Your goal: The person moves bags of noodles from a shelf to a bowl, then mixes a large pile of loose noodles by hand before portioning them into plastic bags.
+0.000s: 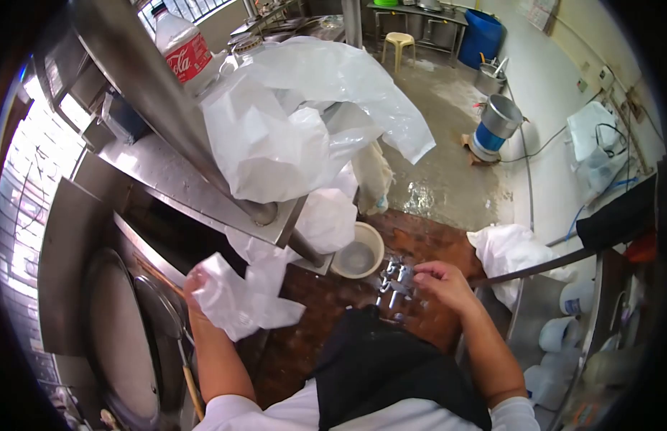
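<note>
My left hand (195,286) is closed on a crumpled white plastic bag (236,298), which covers most of its fingers. The bag hangs to the right over the wooden-brown floor. My right hand (448,285) is half stretched out with its fingers apart, and nothing shows in it. Just left of its fingertips are shiny metal fittings (396,281) that look like taps; whether they touch cannot be made out. A larger white plastic sheet or bag (290,122) drapes over the steel shelf (247,233) ahead, and more of it hangs below.
A round pan (121,337) and a long-handled ladle (177,327) lie at left. A pale bucket (362,251) stands on the floor ahead. White tubs (559,334) line the right shelf. Farther off are a metal pot (502,118), a stool (399,47) and a blue barrel (480,36).
</note>
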The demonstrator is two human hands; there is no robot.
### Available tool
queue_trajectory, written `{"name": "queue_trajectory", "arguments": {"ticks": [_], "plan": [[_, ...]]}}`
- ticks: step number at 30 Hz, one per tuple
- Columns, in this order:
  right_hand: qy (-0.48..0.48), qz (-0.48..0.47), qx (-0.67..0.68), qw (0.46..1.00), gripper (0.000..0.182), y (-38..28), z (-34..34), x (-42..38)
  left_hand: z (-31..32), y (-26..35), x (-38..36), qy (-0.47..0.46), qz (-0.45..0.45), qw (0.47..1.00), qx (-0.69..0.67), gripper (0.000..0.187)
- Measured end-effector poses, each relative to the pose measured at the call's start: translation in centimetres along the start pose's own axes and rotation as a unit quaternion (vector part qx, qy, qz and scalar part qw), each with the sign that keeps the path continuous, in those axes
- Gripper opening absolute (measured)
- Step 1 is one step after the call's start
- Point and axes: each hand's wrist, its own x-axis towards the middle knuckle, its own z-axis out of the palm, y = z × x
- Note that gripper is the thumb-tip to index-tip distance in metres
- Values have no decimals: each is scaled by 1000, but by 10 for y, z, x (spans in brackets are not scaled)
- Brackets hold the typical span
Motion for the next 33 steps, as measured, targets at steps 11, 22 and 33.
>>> {"name": "queue_trajectory", "arguments": {"ticks": [11, 22, 33], "plan": [[-88, -185, -129, 970, 47, -95, 25, -86, 221, -170, 25, -227, -100, 907, 340, 23], [422, -227, -102, 872, 25, -58, -41, -180, 303, -265, 53, -582, -295, 652, 387, 30], [603, -153, 243, 744, 18, 18, -83, -264, 321, -357, -12, -456, -415, 769, 166, 62]]}}
